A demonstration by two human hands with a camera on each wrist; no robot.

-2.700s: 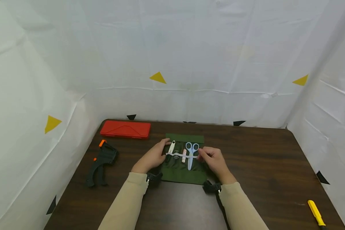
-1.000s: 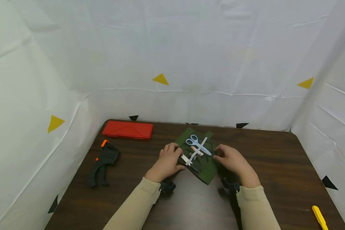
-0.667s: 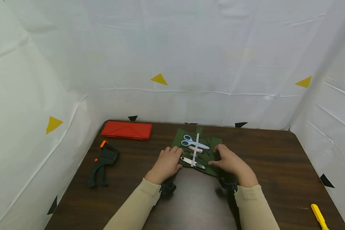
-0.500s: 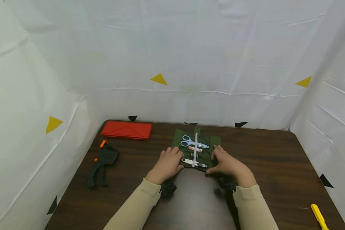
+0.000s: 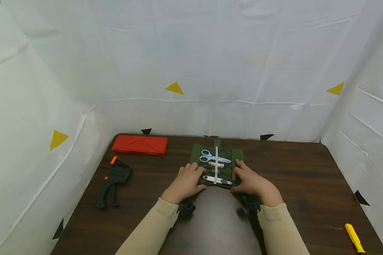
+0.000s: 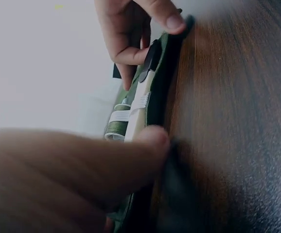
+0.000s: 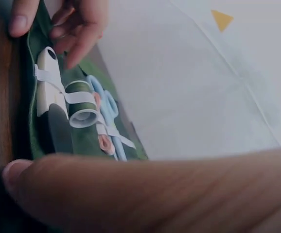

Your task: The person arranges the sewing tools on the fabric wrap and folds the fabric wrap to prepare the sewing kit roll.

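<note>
A green fabric sewing kit (image 5: 237, 154) lies spread on the table between both hands. Under its white elastic strap (image 5: 216, 156) sit light-blue scissors (image 5: 225, 160), a small pink thread bundle (image 5: 221, 165), a green thread spool (image 7: 80, 96) and a white-handled tool with a dark tip (image 7: 47, 87). My left hand (image 5: 186, 182) rests at the kit's left side, thumb near the front corner and fingers over the flap. At the right side my right hand (image 5: 254, 185) touches the fabric, thumb at the front edge and fingers bent over the top. Their undersides are partly hidden.
A red case (image 5: 139, 144) lies at the back left. In front of it is a black clamp (image 5: 118, 173) with orange parts. A yellow-handled tool (image 5: 353, 236) sits near the right edge. White sheeting (image 5: 217, 53) stands behind and at both sides.
The kit has been turned about a quarter turn, so the scissors lie sideways and the strap runs front to back. The right hand has come in closer against the kit's right side.
</note>
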